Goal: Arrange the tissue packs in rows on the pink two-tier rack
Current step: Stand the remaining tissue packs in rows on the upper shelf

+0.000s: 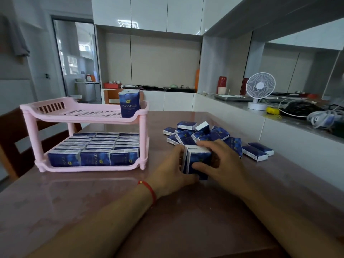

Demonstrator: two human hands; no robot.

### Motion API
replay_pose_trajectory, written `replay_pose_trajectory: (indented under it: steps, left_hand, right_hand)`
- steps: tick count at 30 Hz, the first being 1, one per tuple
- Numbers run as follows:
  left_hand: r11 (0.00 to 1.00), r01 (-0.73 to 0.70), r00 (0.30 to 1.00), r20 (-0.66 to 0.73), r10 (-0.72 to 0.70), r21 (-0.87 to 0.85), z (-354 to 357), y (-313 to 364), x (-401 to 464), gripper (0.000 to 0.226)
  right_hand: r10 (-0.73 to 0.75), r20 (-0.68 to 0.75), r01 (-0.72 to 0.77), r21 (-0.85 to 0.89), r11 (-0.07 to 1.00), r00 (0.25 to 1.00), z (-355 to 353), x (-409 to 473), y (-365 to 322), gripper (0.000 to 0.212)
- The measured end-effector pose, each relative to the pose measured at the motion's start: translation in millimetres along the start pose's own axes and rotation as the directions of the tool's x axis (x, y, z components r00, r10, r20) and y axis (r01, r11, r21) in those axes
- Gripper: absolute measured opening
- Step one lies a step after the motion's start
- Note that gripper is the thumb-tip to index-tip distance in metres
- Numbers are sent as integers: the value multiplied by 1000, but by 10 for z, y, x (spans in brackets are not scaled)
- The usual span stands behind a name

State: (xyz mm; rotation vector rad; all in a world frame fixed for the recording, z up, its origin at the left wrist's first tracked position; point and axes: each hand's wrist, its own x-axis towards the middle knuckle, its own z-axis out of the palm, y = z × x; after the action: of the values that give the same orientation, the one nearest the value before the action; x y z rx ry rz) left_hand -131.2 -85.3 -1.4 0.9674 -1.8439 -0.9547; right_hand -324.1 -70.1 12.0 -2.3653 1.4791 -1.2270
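Both your left hand (175, 170) and right hand (221, 161) clasp a few upright tissue packs (197, 161) on the table (93, 202), right of the pink rack (87, 116). Loose packs (202, 135) lie just beyond; a white fan (259, 90) stands far right.

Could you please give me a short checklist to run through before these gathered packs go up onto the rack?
1. Bundle held from both sides: ok. The left hand and right hand grip the gathered tissue packs between them.
2. Packs in the bundle squared up: cannot tell, the fingers hide most edges.
3. Space on the top tier: ok, only one upright pack stands there, at its right end.
4. Bottom tier: ok, three rows fill what shows of it.
5. Path to the pink rack: ok, bare table lies between.
6. Loose pile clear of the hands: not ok, it lies right behind them.
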Motion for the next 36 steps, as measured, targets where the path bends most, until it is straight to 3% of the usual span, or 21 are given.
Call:
replay_pose_trajectory:
  steps: [3,10,16,19,22,27,32,36]
  left_hand:
    - [1000,-5,999,-47,5,-6,-49,-3,-2,68]
    - [1000,1,999,47,0,-22,-158,166,-129,67]
    - [971,-130,991,36,125,201,-496,485,-441,56]
    - [981,-106,993,-44,114,160,-735,646,-604,50]
    - [991,-97,987,-115,108,93,-1078,822,-718,46]
    - [976,-128,939,-294,177,178,-1682,1049,-667,44]
    - [963,-81,915,-364,174,257,-2123,1042,-404,43]
    - [966,-42,931,-342,130,254,-2203,1028,-202,43]
  right_hand:
    - [6,40,-9,57,998,999,-23,-11,-36,79]
    - [26,58,-39,234,972,998,-55,-36,-134,45]
    - [-28,121,-33,474,880,992,-53,14,-393,53]
    - [-105,155,4,547,837,982,-9,114,-622,46]
    - [-112,79,38,623,781,991,-5,282,-882,32]
    - [-62,-131,125,553,824,989,209,700,-1017,25]
    - [60,-304,81,430,899,951,621,789,-819,18]
    - [-8,-241,69,245,967,970,813,756,-543,21]
